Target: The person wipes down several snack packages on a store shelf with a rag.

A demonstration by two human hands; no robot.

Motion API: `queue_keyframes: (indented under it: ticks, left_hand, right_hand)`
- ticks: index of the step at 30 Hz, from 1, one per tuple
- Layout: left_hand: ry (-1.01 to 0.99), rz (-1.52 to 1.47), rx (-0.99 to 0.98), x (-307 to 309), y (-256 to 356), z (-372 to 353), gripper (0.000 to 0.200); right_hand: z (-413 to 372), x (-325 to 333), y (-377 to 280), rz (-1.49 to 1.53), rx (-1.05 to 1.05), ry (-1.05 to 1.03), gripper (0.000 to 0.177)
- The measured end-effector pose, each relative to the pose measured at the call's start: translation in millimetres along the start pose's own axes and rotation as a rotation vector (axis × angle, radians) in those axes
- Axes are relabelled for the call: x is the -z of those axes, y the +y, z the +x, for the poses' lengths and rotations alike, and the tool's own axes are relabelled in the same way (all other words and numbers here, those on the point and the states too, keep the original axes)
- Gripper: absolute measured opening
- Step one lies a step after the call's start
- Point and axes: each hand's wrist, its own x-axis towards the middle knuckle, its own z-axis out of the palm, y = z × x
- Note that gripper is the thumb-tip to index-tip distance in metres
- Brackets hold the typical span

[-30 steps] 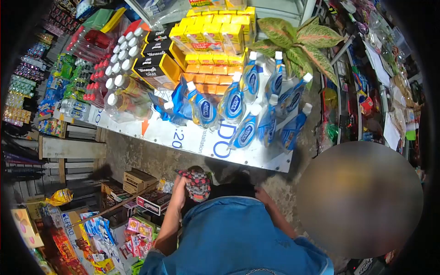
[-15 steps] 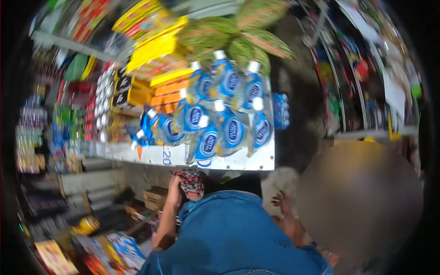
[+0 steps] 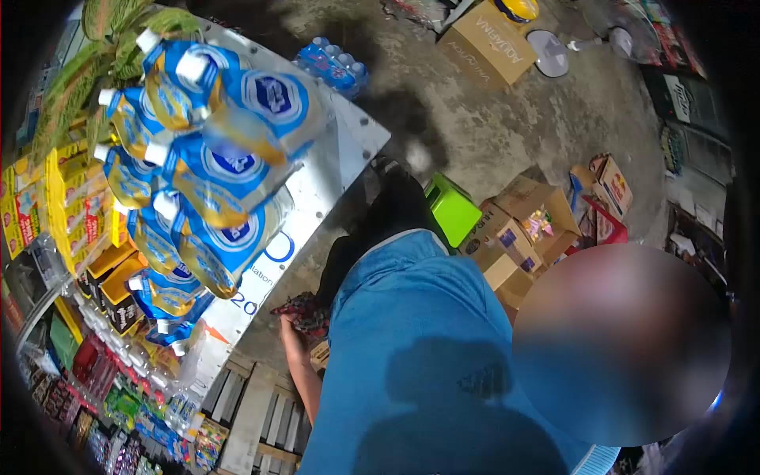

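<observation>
My left hand (image 3: 290, 321), small beside the table edge, is closed around a patterned red and black cloth (image 3: 305, 312). It hangs just below the corner of the white table (image 3: 321, 190), left of my blue shirt (image 3: 412, 340). Blue and yellow water bottles (image 3: 229, 158) with white caps stand packed together on that table. My right hand does not show; the right side is covered by a blurred round area.
A pack of small blue bottles (image 3: 332, 67) lies beyond the table. On the floor are an Aquafina box (image 3: 487, 47), a green container (image 3: 452, 210) and open cardboard boxes (image 3: 538, 207). Wooden pallets (image 3: 257, 412) lie below; yellow packets (image 3: 75, 198) stand left.
The view has swung to the right, so the table and bottles now lie at the left and more floor shows. My right hand has gone out of view. The cloth remains in my left hand.
</observation>
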Motion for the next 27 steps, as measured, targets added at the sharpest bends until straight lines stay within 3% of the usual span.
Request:
queue_keyframes:
  ticks: [2,8,9,11,13,14,19,23,27]
  left_hand:
    - [-0.092,0.120,-0.104,49,-20,33,0.033]
    - [-0.220,0.322,-0.240,107,-11,59,0.030]
    - [-0.224,0.350,-0.242,117,-9,63,0.031]
    - [-0.324,0.495,-0.248,160,-18,96,0.034]
    - [-0.365,0.546,-0.264,169,-23,113,0.036]
    - [-0.427,0.548,-0.307,146,-10,78,0.038]
    - [-0.481,0.572,-0.297,155,-18,98,0.035]
    - [-0.578,0.512,-0.249,129,1,84,0.037]
    - [-0.628,0.725,-0.275,110,14,80,0.038]
  right_hand:
    - [9,-23,-6,0.055,0.071,-0.016,0.050]
    - [-11,-99,-28,0.230,0.267,-0.047,0.057]
    - [-14,-101,-22,0.275,0.288,-0.092,0.059]
    - [16,-69,15,0.349,0.349,-0.383,0.063]
    - [31,-89,77,0.364,0.461,-0.131,0.060]
    - [34,-93,104,0.396,0.463,-0.086,0.060]
    - [34,-104,198,0.518,0.472,0.004,0.061]
    - [26,-105,209,0.483,0.516,0.055,0.062]
    - [-15,-124,174,0.175,0.608,0.236,0.063]
